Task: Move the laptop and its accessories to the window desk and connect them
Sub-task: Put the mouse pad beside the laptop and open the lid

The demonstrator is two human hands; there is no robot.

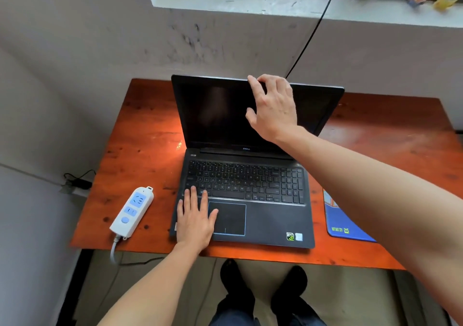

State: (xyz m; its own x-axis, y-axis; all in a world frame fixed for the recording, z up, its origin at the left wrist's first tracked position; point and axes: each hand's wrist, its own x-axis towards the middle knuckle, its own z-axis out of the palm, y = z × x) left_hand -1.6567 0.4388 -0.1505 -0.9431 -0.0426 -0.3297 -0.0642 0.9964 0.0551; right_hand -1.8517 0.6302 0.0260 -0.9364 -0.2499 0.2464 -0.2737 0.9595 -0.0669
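laptop (240,175) sits open on desk (140,150), right hand (273,108) pinching lid top edge, left hand (195,220) spread flat on palmrest; tilt lid slowly, keep base pinned.

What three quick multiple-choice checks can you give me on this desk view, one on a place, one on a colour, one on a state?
1. Where does the power strip lie?
A. On the desk, left of the laptop
B. On the window sill
C. On the keyboard

2. What colour is the mouse pad at the laptop's right?
A. Red
B. Blue
C. White

3. What state is the laptop in?
A. Lid shut
B. Lid open, screen lit
C. Lid open, screen dark

Answers:
1. A, the strip rests on the wood beside the laptop's left edge.
2. B, its visible part is blue with yellow marks.
3. C, the right hand holds the lid's top edge, the left hand lies flat on the palm rest, and the screen is black.
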